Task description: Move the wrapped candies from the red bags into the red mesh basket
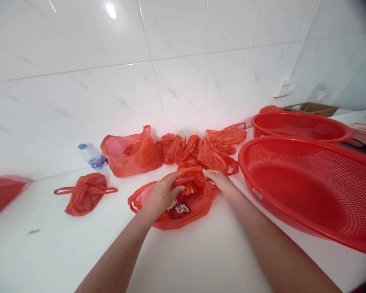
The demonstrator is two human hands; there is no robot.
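Observation:
A red plastic bag (pixel 183 223) lies spread on the white table with its mouth facing up. Several small wrapped packets sit inside, among them a dark red packet (pixel 180 209) with white lettering and a red packet (pixel 189 189) with yellow marks. My left hand (pixel 164 192) reaches over the bag's left side, thumb and fingers apart above the packets, holding nothing that I can see. At the right rim, my right hand (pixel 218 181) pinches the bag's edge between thumb and fingers.
Behind stand an upright red bag (pixel 137 160) and knotted red bags (pixel 209 152) along the tiled wall. To the left are a tied red bag (pixel 88 195) and a leaning water bottle (pixel 93 156). Large red baskets (pixel 293 183) take up the right, near a cardboard box (pixel 312 108).

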